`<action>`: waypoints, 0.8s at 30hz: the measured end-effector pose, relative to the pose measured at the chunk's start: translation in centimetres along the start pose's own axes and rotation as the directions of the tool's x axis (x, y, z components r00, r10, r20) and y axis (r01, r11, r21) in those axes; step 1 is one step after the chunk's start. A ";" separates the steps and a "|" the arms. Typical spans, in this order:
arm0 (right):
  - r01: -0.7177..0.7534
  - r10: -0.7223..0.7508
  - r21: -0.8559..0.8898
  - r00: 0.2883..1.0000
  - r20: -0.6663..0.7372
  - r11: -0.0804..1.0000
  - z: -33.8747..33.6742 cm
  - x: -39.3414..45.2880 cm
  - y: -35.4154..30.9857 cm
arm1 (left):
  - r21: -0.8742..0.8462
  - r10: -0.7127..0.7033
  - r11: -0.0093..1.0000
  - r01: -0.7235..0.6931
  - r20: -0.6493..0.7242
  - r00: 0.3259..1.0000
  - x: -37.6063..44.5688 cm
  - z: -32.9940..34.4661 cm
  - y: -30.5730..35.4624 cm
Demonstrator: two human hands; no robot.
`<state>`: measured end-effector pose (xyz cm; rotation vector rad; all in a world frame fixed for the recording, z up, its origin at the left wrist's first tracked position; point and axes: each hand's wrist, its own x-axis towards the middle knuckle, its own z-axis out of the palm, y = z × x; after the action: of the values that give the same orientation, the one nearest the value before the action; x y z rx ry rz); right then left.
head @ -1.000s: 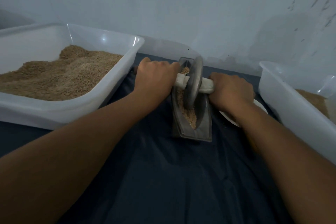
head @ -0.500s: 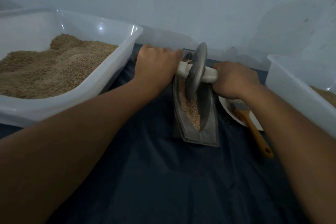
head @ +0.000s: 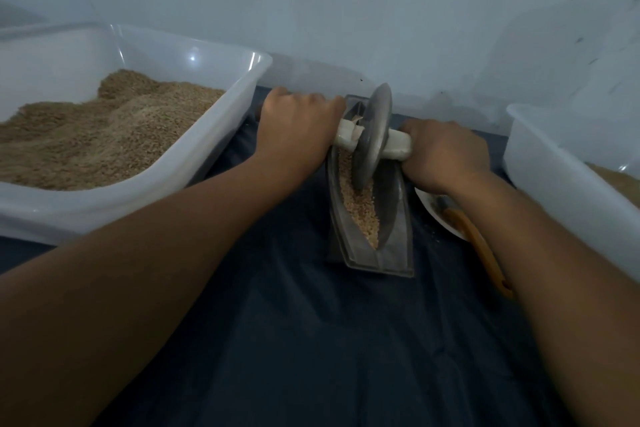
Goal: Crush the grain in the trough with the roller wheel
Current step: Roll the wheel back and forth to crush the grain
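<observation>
Left hand: your left hand (head: 298, 130) is curled in a fist round the left end of the pale axle handle (head: 398, 144), knuckles up, at 12 o'clock from the middle of the frame.
Right hand: your right hand (head: 445, 154) is wrapped tight round the right end of the same handle, at 1 o'clock.
Roller wheel: the grey metal roller wheel (head: 374, 135) stands on edge between your two fists, tilted slightly right at the top, its lower rim down in the trough.
Trough: the narrow boat-shaped metal trough (head: 394, 218) lies lengthwise on the dark cloth (head: 311, 340), running from 12 o'clock towards you.
Grain: pale grain (head: 360, 211) lies along the trough's groove, heaped on the near side of the wheel and touching its rim.
Left tub: a translucent plastic tub (head: 207, 163) at 10 o'clock holds a mound of brown grain.
Right tub: a second plastic tub (head: 561, 191) sits at 3 o'clock; grain shows at its far edge.
Plate and brush: a white plate (head: 433, 208) lies just right of the trough, partly under your right wrist, with an orange-handled brush (head: 478, 246) resting on it.
</observation>
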<state>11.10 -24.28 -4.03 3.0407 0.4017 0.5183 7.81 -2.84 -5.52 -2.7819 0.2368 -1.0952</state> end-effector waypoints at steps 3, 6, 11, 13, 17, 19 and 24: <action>-0.006 0.005 -0.015 0.999 -0.052 1.000 0.1 -0.6 -0.1 | 0.013 0.002 1.000 -0.002 -0.028 1.000 -0.6 -0.4 0.1; -0.009 0.004 -0.042 0.994 -0.108 0.999 0.2 -1.4 -0.4 | 0.004 -0.007 1.000 0.008 -0.035 0.999 -1.0 -0.7 0.2; -0.037 0.029 -0.047 0.988 -0.151 0.998 0.3 -2.7 -0.7 | 0.019 -0.012 1.000 0.012 -0.019 1.000 -1.8 -1.4 0.4; -0.044 0.038 -0.035 0.985 -0.168 0.998 0.3 -3.2 -0.8 | 0.028 -0.006 1.000 0.006 -0.023 1.000 -2.1 -1.7 0.5; -0.016 0.008 -0.034 0.976 -0.217 0.999 0.0 -4.2 -0.9 | 0.027 -0.015 1.000 0.015 0.006 1.000 -2.5 -2.2 0.6; -0.004 -0.006 -0.040 0.974 -0.225 0.999 -0.3 -4.7 -1.0 | 0.029 -0.023 0.999 0.023 0.016 1.000 -2.7 -2.5 0.6; 0.009 -0.025 -0.060 0.963 -0.267 0.998 -1.0 -6.1 -1.6 | 0.022 -0.032 0.999 0.032 0.000 0.999 -3.5 -3.3 0.8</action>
<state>4.79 -24.31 -5.18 2.9140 0.4118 0.9284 2.90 -3.22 -5.58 -2.7763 0.1796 -1.0978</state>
